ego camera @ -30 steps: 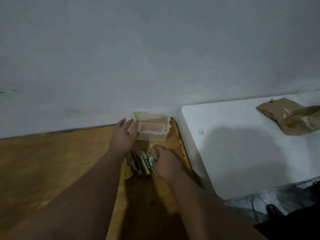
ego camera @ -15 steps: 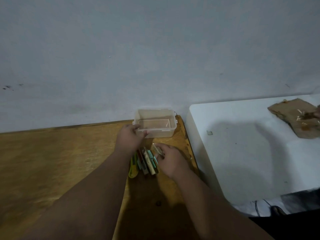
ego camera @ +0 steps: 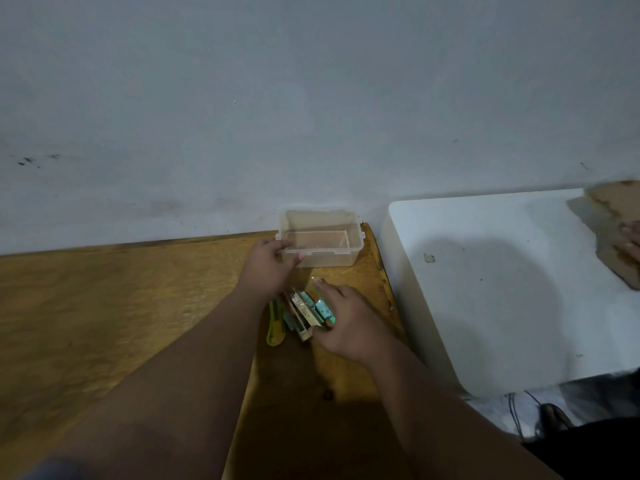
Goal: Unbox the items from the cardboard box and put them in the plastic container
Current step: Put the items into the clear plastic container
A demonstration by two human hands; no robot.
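Both of my hands at the plastic container and the small packets, on the wooden counter in the centre of the frame.

My left hand (ego camera: pixel 268 268) grips the near left corner of the clear plastic container (ego camera: pixel 320 237), fingers curled over its rim; the container stands upright at the far right corner of the wooden counter (ego camera: pixel 104 323), against the wall, and appears empty. Just below it in the frame, my right hand (ego camera: pixel 346 323) lies over a cluster of small packets (ego camera: pixel 308 311), fingers spread flat and touching them, not closed around any. A yellow-green utility knife (ego camera: pixel 275 329) lies just left of the packets. At the right of the frame a white counter (ego camera: pixel 502 306) carries a torn cardboard piece (ego camera: pixel 602 223) at the upper right edge, blurred, with part of another person's hand (ego camera: pixel 633 242) on it.
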